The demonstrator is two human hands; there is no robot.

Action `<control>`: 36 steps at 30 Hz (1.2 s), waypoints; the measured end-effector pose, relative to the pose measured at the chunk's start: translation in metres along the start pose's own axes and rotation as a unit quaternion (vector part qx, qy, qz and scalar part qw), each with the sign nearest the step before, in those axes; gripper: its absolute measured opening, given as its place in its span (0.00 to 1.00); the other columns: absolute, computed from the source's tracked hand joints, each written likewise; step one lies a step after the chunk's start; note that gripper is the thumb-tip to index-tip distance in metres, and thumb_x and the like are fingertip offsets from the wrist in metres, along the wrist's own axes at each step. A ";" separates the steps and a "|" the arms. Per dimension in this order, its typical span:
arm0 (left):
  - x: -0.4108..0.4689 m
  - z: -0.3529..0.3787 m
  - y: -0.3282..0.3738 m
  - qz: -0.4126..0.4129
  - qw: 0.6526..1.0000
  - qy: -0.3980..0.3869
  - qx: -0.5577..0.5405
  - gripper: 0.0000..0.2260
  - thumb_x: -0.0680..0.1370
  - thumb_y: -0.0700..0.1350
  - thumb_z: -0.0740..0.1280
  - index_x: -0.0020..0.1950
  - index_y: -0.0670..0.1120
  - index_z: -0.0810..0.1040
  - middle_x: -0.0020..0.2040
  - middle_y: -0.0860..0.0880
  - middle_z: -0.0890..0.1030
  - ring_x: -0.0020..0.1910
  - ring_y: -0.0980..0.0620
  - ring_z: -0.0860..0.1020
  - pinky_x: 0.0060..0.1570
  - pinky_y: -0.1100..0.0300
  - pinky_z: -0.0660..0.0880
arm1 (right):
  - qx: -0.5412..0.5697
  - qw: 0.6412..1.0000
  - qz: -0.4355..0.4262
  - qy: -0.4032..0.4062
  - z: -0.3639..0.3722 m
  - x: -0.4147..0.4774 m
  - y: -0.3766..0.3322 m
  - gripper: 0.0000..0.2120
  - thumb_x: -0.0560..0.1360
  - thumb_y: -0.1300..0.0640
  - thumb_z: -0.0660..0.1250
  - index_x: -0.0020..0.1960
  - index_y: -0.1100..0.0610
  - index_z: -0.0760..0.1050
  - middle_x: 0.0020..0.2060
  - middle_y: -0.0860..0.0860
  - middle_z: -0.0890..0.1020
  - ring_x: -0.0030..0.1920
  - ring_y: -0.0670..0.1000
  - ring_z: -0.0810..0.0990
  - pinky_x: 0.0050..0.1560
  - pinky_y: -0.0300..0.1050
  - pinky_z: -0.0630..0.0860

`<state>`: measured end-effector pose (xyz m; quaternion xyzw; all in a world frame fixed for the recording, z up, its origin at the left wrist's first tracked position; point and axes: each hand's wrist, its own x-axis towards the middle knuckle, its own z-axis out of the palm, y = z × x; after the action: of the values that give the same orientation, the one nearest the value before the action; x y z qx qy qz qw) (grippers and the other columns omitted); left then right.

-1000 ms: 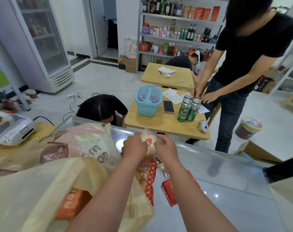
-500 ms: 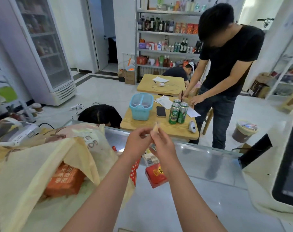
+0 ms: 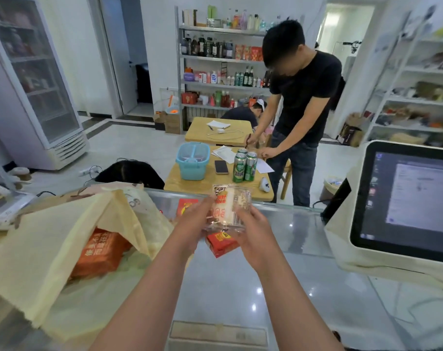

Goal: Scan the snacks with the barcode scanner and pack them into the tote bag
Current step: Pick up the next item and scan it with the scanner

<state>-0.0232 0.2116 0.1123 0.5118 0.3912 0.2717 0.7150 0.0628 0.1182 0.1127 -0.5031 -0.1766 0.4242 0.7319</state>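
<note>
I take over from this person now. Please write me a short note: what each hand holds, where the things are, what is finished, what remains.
Left hand: grips the clear-wrapped snack packet at its left side.
Right hand: grips the same packet at its right side; the barcode faces the camera.
Tote bag: open at the left of the glass counter, an orange packet inside.
Done: orange packet packed.
Left: scan the held packet if not scanned (cannot tell), pack it; then the red box on the counter below the hands. Scanner not identifiable.
</note>
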 end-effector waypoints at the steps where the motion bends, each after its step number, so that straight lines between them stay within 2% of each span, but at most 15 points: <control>1: -0.008 -0.001 0.000 -0.007 0.999 -0.037 0.002 0.10 0.79 0.52 0.66 0.46 0.47 0.81 0.37 0.49 0.82 0.31 0.55 0.79 0.37 0.59 0.76 | -0.005 1.000 -0.003 0.006 0.003 -0.008 0.001 0.10 0.80 0.62 0.62 0.59 0.58 0.78 0.48 0.56 0.85 0.47 0.54 0.84 0.51 0.52 0.80; 3: -0.018 -0.005 -0.004 0.025 0.996 -0.080 0.034 0.08 0.78 0.50 0.67 0.45 0.47 0.81 0.36 0.49 0.82 0.30 0.56 0.79 0.35 0.62 0.76 | -0.012 1.000 -0.004 0.020 0.008 -0.026 0.003 0.09 0.79 0.62 0.63 0.57 0.58 0.78 0.48 0.57 0.85 0.48 0.55 0.84 0.49 0.50 0.81; 4: -0.021 -0.008 -0.006 0.049 0.995 -0.076 0.035 0.06 0.78 0.48 0.68 0.46 0.46 0.81 0.37 0.48 0.83 0.29 0.56 0.79 0.33 0.63 0.76 | -0.013 0.999 -0.003 0.030 0.010 -0.035 0.004 0.08 0.79 0.61 0.63 0.56 0.59 0.78 0.47 0.57 0.85 0.47 0.56 0.84 0.48 0.49 0.82; 7: -0.025 -0.015 -0.009 0.070 0.995 -0.045 -0.058 0.08 0.78 0.46 0.68 0.53 0.43 0.80 0.42 0.46 0.84 0.35 0.53 0.82 0.33 0.61 0.77 | -0.029 0.999 0.000 0.041 0.010 -0.061 0.006 0.07 0.77 0.61 0.66 0.54 0.63 0.77 0.40 0.57 0.85 0.44 0.58 0.85 0.49 0.50 0.82; 11: -0.038 -0.020 -0.019 0.035 0.986 -0.094 -0.134 0.11 0.77 0.44 0.68 0.59 0.44 0.76 0.47 0.44 0.85 0.41 0.47 0.83 0.38 0.56 0.77 | -0.068 0.994 -0.040 0.082 0.009 -0.088 0.013 0.04 0.77 0.63 0.66 0.47 0.64 0.77 0.33 0.56 0.83 0.37 0.55 0.84 0.40 0.47 0.82; 13: -0.049 -0.020 -0.024 0.003 0.978 -0.110 -0.177 0.15 0.76 0.43 0.69 0.62 0.43 0.73 0.48 0.42 0.84 0.42 0.45 0.83 0.40 0.52 0.79 | -0.091 0.989 -0.049 0.102 0.007 -0.097 0.017 0.05 0.77 0.63 0.66 0.45 0.64 0.78 0.33 0.55 0.82 0.36 0.53 0.84 0.36 0.45 0.81; 15: -0.058 -0.019 -0.028 -0.027 0.971 -0.120 -0.207 0.20 0.75 0.43 0.71 0.65 0.41 0.72 0.51 0.40 0.84 0.44 0.44 0.84 0.38 0.52 0.81 | -0.128 0.986 -0.032 0.102 0.005 -0.105 0.019 0.06 0.78 0.62 0.66 0.45 0.65 0.78 0.34 0.56 0.81 0.36 0.53 0.83 0.33 0.44 0.80; 17: -0.064 -0.015 -0.030 -0.041 0.972 -0.112 -0.202 0.20 0.74 0.43 0.72 0.65 0.41 0.74 0.50 0.41 0.84 0.44 0.46 0.84 0.38 0.53 0.82 | -0.160 0.982 -0.014 0.101 0.001 -0.112 0.019 0.07 0.78 0.62 0.65 0.45 0.65 0.77 0.35 0.57 0.81 0.35 0.53 0.82 0.31 0.44 0.78; 21: -0.073 0.003 -0.032 -0.036 0.971 -0.086 -0.219 0.12 0.73 0.40 0.72 0.56 0.42 0.77 0.46 0.42 0.85 0.39 0.48 0.85 0.34 0.55 0.81 | -0.152 0.983 -0.021 0.097 -0.018 -0.121 0.013 0.07 0.77 0.61 0.67 0.41 0.62 0.74 0.34 0.57 0.80 0.36 0.52 0.82 0.28 0.42 0.74; 24: -0.079 0.021 -0.039 -0.030 0.973 -0.065 -0.217 0.16 0.73 0.40 0.73 0.60 0.42 0.75 0.44 0.43 0.85 0.39 0.48 0.85 0.31 0.58 0.80 | -0.144 0.985 -0.009 0.097 -0.034 -0.124 0.007 0.05 0.76 0.61 0.68 0.43 0.62 0.75 0.35 0.56 0.81 0.35 0.52 0.81 0.27 0.42 0.72; 27: -0.081 0.038 -0.044 -0.018 0.976 -0.052 -0.213 0.20 0.74 0.41 0.72 0.65 0.41 0.73 0.49 0.41 0.85 0.42 0.46 0.85 0.32 0.57 0.80 | -0.129 0.985 -0.001 0.113 -0.053 -0.122 -0.003 0.03 0.76 0.61 0.67 0.47 0.61 0.77 0.37 0.55 0.81 0.34 0.52 0.82 0.26 0.42 0.72; 30: -0.081 0.054 -0.042 0.000 0.979 -0.047 -0.197 0.19 0.75 0.40 0.71 0.66 0.40 0.74 0.51 0.40 0.84 0.44 0.46 0.85 0.33 0.57 0.80 | -0.146 0.984 -0.012 0.105 -0.073 -0.118 -0.017 0.03 0.77 0.60 0.67 0.48 0.60 0.77 0.37 0.54 0.82 0.34 0.49 0.82 0.26 0.40 0.73; 36: -0.078 0.081 -0.051 0.012 0.988 0.006 -0.154 0.20 0.73 0.40 0.74 0.62 0.43 0.72 0.49 0.43 0.85 0.41 0.49 0.84 0.39 0.56 0.81 | -0.166 0.981 -0.001 0.096 -0.110 -0.110 -0.024 0.03 0.76 0.62 0.67 0.44 0.61 0.78 0.33 0.53 0.81 0.31 0.47 0.80 0.26 0.39 0.69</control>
<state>0.0018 0.0910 0.0997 0.3988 0.3429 0.3398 0.7797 0.0851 -0.0370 0.1047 -0.6562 -0.1737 0.3378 0.6520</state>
